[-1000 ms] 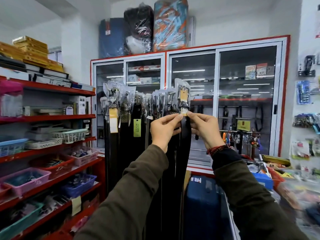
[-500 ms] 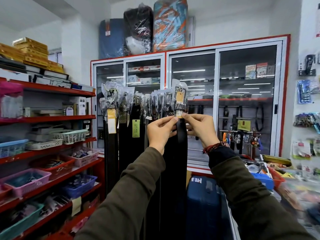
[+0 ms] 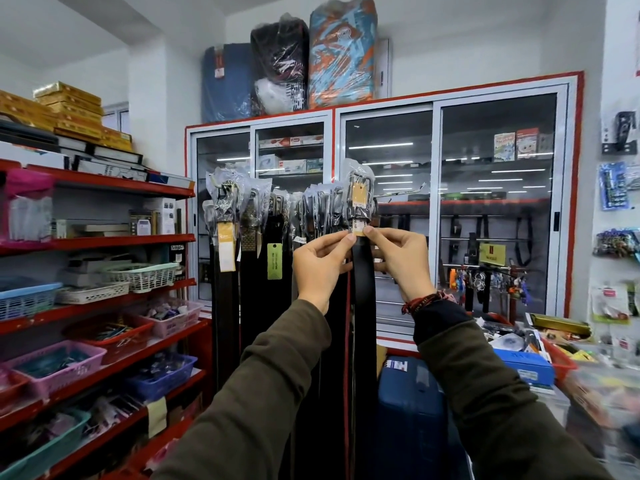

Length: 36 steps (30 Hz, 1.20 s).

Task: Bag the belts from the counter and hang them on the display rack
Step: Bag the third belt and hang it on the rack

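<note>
A row of black belts (image 3: 249,306) hangs from the display rack, their buckles wrapped in clear plastic bags (image 3: 239,195). The rightmost black belt (image 3: 363,306) has a bagged buckle (image 3: 360,192) with a tan tag inside. My left hand (image 3: 322,261) and my right hand (image 3: 401,261) both pinch the lower edge of that bag, just below the buckle, thumbs and forefingers meeting at the strap. The hook that carries the belts is hidden behind the bags.
Red shelves (image 3: 104,244) with plastic baskets line the left. A glass cabinet (image 3: 450,202) stands behind the rack. A blue suitcase (image 3: 408,410) sits below the belts. A cluttered counter (image 3: 540,355) lies to the right.
The view has shifted slightly. Both hands stay pinched at the bottom of the bagged buckle, a little lower in the frame than before.
</note>
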Motion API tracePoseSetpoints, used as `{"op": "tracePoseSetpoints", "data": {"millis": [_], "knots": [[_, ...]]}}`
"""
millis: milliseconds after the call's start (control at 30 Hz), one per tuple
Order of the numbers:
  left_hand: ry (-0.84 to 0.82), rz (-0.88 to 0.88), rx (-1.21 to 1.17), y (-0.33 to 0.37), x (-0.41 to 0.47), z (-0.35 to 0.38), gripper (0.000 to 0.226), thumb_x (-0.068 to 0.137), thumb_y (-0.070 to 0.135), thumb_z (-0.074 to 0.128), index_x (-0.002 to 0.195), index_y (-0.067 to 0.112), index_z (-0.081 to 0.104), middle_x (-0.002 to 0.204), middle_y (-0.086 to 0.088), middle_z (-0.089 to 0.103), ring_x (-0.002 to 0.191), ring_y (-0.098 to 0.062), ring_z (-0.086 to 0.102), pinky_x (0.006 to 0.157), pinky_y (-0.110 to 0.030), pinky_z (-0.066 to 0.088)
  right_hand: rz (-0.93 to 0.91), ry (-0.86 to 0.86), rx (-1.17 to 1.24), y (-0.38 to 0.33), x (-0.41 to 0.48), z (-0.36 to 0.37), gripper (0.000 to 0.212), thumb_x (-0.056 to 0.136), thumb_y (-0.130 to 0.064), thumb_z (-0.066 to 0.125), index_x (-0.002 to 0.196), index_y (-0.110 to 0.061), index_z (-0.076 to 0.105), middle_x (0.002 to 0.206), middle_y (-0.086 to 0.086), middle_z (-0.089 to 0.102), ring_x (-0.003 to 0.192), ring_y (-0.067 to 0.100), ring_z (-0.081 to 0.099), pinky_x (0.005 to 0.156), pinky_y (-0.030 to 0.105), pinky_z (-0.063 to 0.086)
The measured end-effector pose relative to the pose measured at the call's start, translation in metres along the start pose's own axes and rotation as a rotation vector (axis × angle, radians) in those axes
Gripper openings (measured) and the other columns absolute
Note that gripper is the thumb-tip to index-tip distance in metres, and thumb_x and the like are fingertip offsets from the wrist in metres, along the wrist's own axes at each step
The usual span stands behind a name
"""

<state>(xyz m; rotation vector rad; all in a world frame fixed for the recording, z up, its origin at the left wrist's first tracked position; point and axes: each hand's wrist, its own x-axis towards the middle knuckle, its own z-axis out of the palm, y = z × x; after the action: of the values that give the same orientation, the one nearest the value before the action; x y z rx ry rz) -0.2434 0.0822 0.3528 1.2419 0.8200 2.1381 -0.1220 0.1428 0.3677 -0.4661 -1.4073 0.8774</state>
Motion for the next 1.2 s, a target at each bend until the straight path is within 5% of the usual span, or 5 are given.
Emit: {"op": "tracePoseSetpoints", "data": {"millis": [467, 767, 867, 1033, 1200], "knots": [[-0.013, -0.047, 0.159, -0.011, 0.010, -0.014, 0.025, 0.089, 0.014, 0.077, 0.113, 0.006, 0.075, 0.104, -0.018, 0.078, 0.095, -0.027, 0.075, 0.073, -0.033, 0.064, 0.087, -0.013, -0.134, 0.007, -0.001, 0.007, 0.020, 0.093, -0.022, 0.070, 0.106, -0.007, 0.074, 0.105, 0.021, 0.077, 0.087, 0.031, 0.077, 0.072, 0.047, 0.065], [-0.159, 0.671, 0.953, -0.006, 0.014, -0.020, 0.055, 0.106, 0.027, 0.043, 0.159, 0.024, 0.029, 0.167, 0.005, 0.028, 0.156, -0.010, 0.020, 0.125, -0.020, 0.016, -0.507, 0.033, -0.368, 0.028, -0.012, 0.005, 0.052, 0.107, -0.031, 0.032, 0.158, -0.023, 0.025, 0.169, -0.005, 0.019, 0.156, 0.005, 0.017, 0.124, 0.014, 0.016], [-0.266, 0.886, 1.347, 0.003, 0.031, -0.026, 0.063, 0.106, 0.028, 0.037, 0.163, 0.019, 0.012, 0.172, -0.001, 0.007, 0.160, -0.022, -0.002, 0.130, -0.045, 0.006, -0.556, -0.124, -0.537, 0.033, -0.006, -0.002, 0.061, 0.103, -0.026, 0.031, 0.161, -0.027, 0.011, 0.172, -0.012, 0.002, 0.158, 0.003, -0.001, 0.119, 0.004, 0.005], [-0.368, 0.960, 1.675, 0.009, 0.061, -0.038, 0.067, 0.105, 0.039, 0.030, 0.163, 0.019, 0.003, 0.173, 0.000, -0.002, 0.160, -0.024, -0.006, 0.130, -0.048, 0.004, -0.652, -0.330, -0.856, 0.041, 0.004, -0.010, 0.076, 0.094, -0.018, 0.038, 0.162, -0.020, 0.002, 0.172, -0.006, -0.007, 0.159, 0.012, -0.008, 0.130, 0.044, 0.009], [-0.386, 0.852, 1.772, 0.001, 0.078, -0.041, 0.068, 0.106, 0.043, 0.028, 0.163, 0.020, -0.002, 0.172, 0.001, -0.008, 0.159, -0.022, -0.009, 0.129, -0.048, 0.003, -0.606, -0.397, -0.969, 0.043, 0.015, -0.001, 0.080, 0.094, -0.015, 0.040, 0.161, -0.016, -0.003, 0.171, -0.002, -0.012, 0.159, 0.012, -0.010, 0.130, 0.045, 0.010]]}}
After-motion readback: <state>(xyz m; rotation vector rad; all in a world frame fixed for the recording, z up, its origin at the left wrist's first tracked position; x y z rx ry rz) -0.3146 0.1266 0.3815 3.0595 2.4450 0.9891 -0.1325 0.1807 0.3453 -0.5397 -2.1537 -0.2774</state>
